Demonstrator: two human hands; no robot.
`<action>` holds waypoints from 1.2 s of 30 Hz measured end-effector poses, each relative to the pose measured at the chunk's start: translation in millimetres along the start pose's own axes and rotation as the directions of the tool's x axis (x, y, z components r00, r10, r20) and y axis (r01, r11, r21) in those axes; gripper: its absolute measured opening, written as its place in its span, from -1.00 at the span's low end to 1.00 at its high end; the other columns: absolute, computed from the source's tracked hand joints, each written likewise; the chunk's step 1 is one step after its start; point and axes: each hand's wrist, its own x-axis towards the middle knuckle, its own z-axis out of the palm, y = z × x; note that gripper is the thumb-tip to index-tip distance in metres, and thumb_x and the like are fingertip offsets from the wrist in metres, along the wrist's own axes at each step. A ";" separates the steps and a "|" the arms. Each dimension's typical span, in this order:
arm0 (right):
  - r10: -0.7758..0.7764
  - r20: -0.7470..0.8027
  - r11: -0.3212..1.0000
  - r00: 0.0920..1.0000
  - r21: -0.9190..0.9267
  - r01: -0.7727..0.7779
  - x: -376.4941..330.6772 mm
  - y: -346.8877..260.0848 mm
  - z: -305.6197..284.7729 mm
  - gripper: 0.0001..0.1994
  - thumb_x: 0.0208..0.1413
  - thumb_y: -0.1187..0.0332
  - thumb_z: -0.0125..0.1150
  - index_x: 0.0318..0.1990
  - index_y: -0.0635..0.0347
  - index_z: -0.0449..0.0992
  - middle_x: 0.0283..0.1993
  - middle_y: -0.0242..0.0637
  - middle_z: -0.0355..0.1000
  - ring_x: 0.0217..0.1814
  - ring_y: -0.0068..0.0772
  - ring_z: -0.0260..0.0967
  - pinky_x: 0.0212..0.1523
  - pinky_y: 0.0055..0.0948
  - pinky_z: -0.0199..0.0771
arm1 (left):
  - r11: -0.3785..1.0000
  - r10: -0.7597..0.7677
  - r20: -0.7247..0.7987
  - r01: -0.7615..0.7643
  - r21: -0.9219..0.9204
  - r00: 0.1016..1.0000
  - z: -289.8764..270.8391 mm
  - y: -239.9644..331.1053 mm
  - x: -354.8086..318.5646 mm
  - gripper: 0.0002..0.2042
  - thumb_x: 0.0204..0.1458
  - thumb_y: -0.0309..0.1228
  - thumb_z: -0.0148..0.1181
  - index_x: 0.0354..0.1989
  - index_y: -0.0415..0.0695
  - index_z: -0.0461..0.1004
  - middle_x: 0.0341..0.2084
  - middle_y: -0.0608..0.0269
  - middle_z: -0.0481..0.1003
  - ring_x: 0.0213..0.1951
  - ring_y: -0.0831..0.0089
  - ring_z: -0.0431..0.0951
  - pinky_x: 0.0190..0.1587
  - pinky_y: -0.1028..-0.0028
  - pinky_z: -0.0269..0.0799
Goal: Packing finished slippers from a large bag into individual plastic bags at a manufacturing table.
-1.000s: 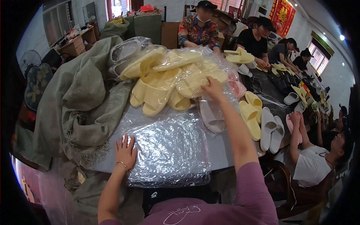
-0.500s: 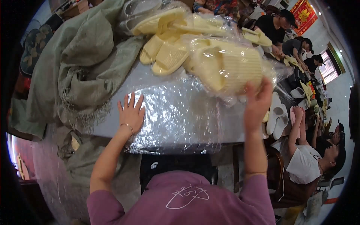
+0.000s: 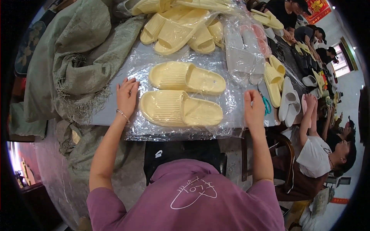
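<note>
Two pale yellow slippers lie side by side before me, a far slipper (image 3: 187, 78) and a near slipper (image 3: 181, 108). Their ribbed straps face left and their heels right. Clear plastic (image 3: 231, 123) spreads under and around them; whether it also covers them I cannot tell. My left hand (image 3: 127, 96) rests at the left border of the plastic, fingers stretched out and holding nothing visible. Beyond the right edge of the pair, my right hand (image 3: 254, 109) has its fingers curled in against the thumb, and what they hold, if anything, is hidden.
More yellow slippers (image 3: 173, 36) in clear plastic are heaped at the back. Bagged white slippers (image 3: 243, 57) lie back right, near teal-handled scissors (image 3: 267, 104), loose yellow slippers (image 3: 273, 84) and white slippers (image 3: 289, 106). A green-grey woven sack (image 3: 81, 65) covers the left. Co-workers sit at right.
The yellow slippers in clear plastic at my right hand are gone from it, and a yellow pair now lies before me. That hand has come nearer. The bagged white slippers are now uncovered.
</note>
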 end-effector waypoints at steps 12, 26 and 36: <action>-0.306 0.561 -0.123 0.769 0.778 -0.616 21.4 7.5 26.7 -0.63 0.08 0.34 0.04 0.01 0.36 0.38 -0.01 -0.08 0.41 0.07 -0.20 0.34 0.17 -0.17 0.21 | 0.912 -0.136 0.231 0.031 0.409 0.963 -3.2 52.7 14.3 -0.73 -0.04 -0.11 0.13 -0.44 -0.06 0.53 -0.32 0.23 0.48 -0.14 0.21 0.38 -0.08 0.21 0.11; -0.591 0.543 0.804 0.597 0.344 0.485 24.1 -37.4 110.4 -0.42 -0.09 0.07 0.26 0.05 0.23 0.38 0.16 -0.05 0.24 0.25 0.00 0.09 0.24 -0.13 0.02 | 0.931 -0.233 0.155 0.174 0.321 0.960 6.1 26.0 17.5 -0.66 -0.02 -0.09 0.07 -0.47 -0.14 0.55 -0.43 0.11 0.53 -0.33 0.13 0.50 -0.30 0.19 0.30; -0.547 0.326 0.837 0.771 0.213 0.503 11.3 -30.8 55.6 -0.82 -0.10 0.39 0.17 -0.36 0.30 0.39 -0.25 -0.07 0.32 -0.19 -0.02 0.31 -0.16 -0.18 0.35 | 0.999 0.013 -0.137 -0.008 0.041 0.990 -3.7 -22.3 29.5 -0.76 0.11 -0.38 -0.01 -0.51 -0.32 0.31 -0.55 0.02 0.34 -0.49 0.17 0.31 -0.37 0.28 0.22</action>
